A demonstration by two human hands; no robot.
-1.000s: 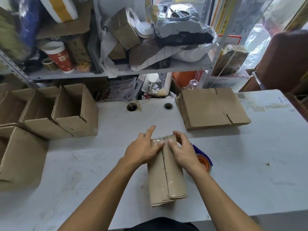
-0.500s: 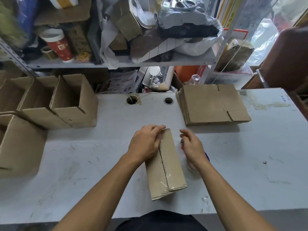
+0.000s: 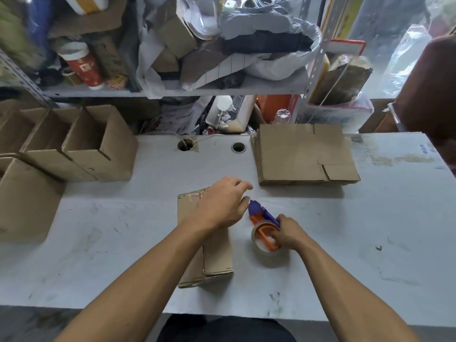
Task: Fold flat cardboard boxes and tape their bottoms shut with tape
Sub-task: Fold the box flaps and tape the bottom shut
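Observation:
A small brown cardboard box point(image 3: 217, 253) stands bottom up on the white table point(image 3: 370, 230), with clear tape along its seam and over its far end. My left hand point(image 3: 220, 206) rests on top of the box's far end, fingers loosely spread toward the right. Just right of the box lies an orange and purple tape dispenser point(image 3: 264, 225) with a roll of clear tape. My right hand point(image 3: 287, 234) grips the dispenser at the roll. A stack of flat cardboard boxes point(image 3: 306, 156) lies at the back of the table, right of centre.
Several folded open boxes point(image 3: 98, 146) stand in a row at the table's left, one larger point(image 3: 24, 201) at the near left. Two cable holes point(image 3: 238, 147) sit at the table's back edge. Cluttered shelves point(image 3: 172, 91) rise behind. A brown chair point(image 3: 429, 90) is at far right.
My right hand left the box's taped end and took hold of the tape dispenser to its right. My left hand stayed on the box's far end. The view shifted downward slightly.

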